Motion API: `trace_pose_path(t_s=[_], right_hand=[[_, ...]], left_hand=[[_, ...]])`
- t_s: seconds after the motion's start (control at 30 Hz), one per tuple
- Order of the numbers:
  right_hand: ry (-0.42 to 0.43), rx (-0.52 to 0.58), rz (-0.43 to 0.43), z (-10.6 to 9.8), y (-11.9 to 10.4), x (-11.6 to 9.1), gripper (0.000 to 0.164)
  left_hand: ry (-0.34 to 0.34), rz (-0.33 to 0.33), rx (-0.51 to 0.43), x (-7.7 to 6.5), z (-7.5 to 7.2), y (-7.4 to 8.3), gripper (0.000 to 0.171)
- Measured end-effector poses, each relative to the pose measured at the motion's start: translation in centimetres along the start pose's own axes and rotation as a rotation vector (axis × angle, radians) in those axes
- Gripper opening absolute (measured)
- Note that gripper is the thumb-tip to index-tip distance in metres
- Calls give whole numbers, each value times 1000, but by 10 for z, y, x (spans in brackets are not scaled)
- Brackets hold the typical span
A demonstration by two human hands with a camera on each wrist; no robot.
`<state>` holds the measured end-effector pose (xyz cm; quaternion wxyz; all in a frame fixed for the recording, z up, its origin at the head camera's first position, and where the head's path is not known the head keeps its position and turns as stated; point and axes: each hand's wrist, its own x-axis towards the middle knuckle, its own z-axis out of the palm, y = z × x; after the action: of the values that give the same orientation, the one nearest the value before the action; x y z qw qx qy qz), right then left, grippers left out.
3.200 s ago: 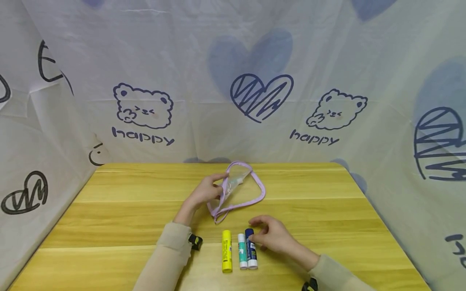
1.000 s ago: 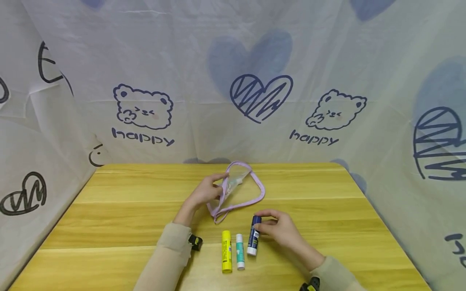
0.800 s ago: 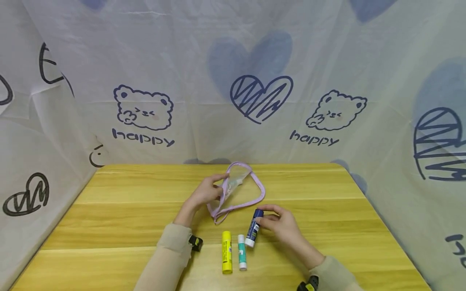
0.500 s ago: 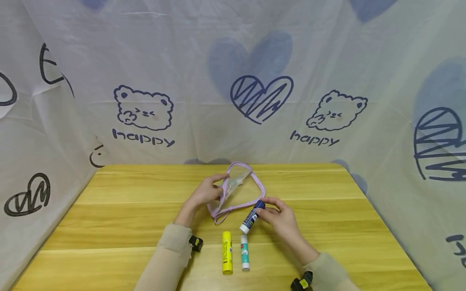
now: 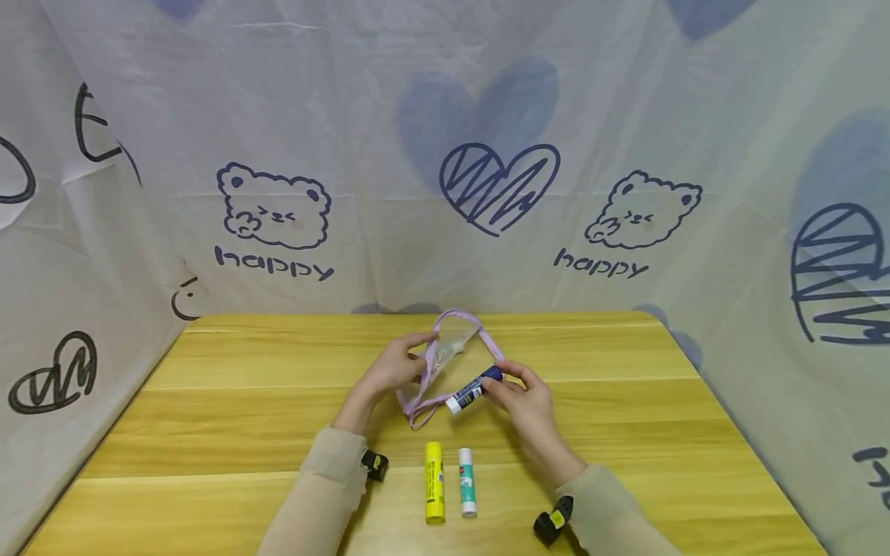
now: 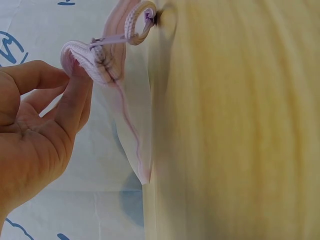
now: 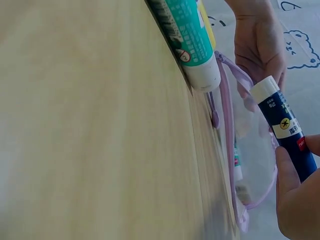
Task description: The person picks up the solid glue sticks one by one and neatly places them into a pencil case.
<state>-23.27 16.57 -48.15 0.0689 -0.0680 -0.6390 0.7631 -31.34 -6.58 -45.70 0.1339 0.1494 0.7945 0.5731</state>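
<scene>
My left hand pinches the lilac-edged rim of a clear zip pouch and holds its mouth apart. In the left wrist view the pouch's zipper edge is between thumb and fingers. My right hand pinches a dark blue glue stick by its blue end. Its white end points left toward the pouch's opening, above the near edge. Through the pouch in the right wrist view, a small teal-and-white item shows, partly hidden.
A yellow glue stick and a slimmer teal-and-white glue stick lie side by side on the wooden table, nearer me than the pouch. A printed cloth hangs behind the table's far edge.
My right hand has lifted the blue glue stick from beside the teal one, carried it forward to the pouch and tilted it toward horizontal. The left hand stays put.
</scene>
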Motion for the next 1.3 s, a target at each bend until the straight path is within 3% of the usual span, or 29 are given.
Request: trace_pose_path(t_s=[0.37,0.83,1.3], right_hand=[[22,12,-1,12,6,15,45],[82,-2,67,21,13,42,46],[69,22,86,34,22,64,43]], left_hand=[[12,9,23,1,1,-1,62],[16,21,24,1,0,0,64],[9,71,37,-2,-3,5,62]])
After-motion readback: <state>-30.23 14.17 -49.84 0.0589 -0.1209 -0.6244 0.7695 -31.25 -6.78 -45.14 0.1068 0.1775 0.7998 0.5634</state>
